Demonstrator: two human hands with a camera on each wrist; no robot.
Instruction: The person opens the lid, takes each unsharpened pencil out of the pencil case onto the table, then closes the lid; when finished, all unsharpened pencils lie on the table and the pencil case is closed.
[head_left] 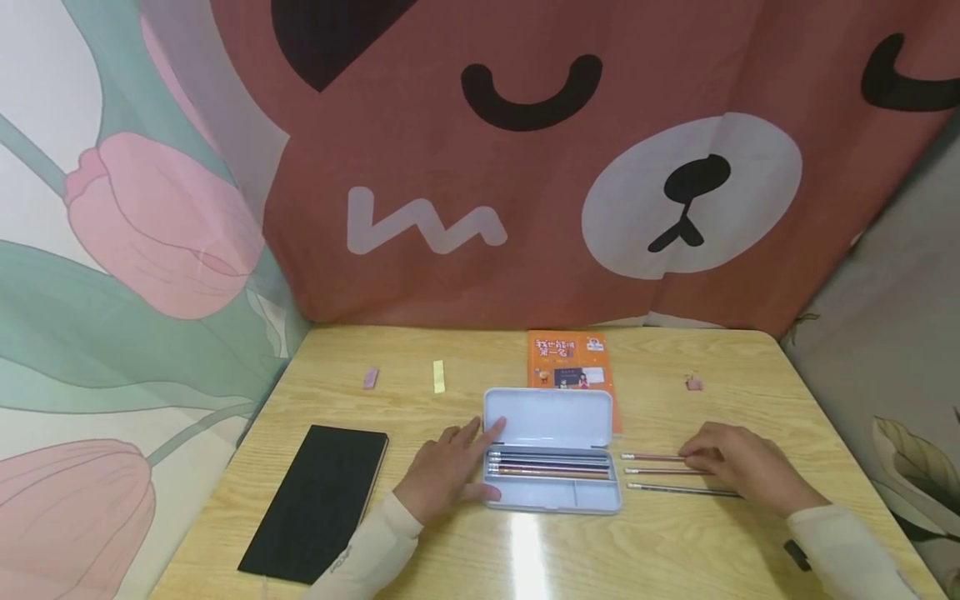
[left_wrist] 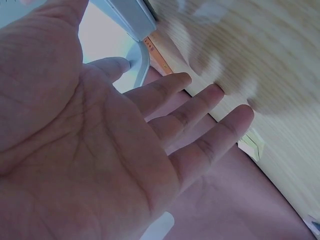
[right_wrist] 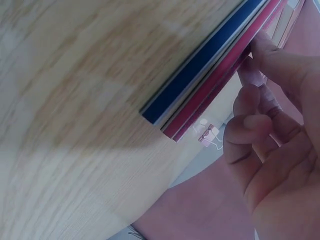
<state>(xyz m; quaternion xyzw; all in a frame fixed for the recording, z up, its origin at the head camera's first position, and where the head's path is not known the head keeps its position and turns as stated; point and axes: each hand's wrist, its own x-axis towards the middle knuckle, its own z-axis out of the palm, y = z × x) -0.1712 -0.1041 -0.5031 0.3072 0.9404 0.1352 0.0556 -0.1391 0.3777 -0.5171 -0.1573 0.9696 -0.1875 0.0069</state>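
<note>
A light-blue pencil case (head_left: 597, 497) lies with its lid (head_left: 555, 414) raised, and several pencils (head_left: 551, 464) fill its back compartment. My left hand (head_left: 444, 468) spreads over the case's left end, index finger at the lid and thumb at the front tray; its palm (left_wrist: 95, 145) shows in the left wrist view with extended fingers. To the right of the case, two red pencils (head_left: 660, 472) and a dark blue one (head_left: 682, 489) lie side by side. My right hand (head_left: 742, 464) pinches a red pencil (right_wrist: 215, 85) between thumb and index finger, the other fingers curled.
An orange book (head_left: 570, 358) lies behind the case, partly covered by the lid. On the left is a black notebook (head_left: 318, 500). Farther back are a purple eraser (head_left: 371, 378), a yellow sticky-note strip (head_left: 438, 377) and a pink binder clip (head_left: 693, 383). A patterned curtain (head_left: 450, 292) borders the table's back edge.
</note>
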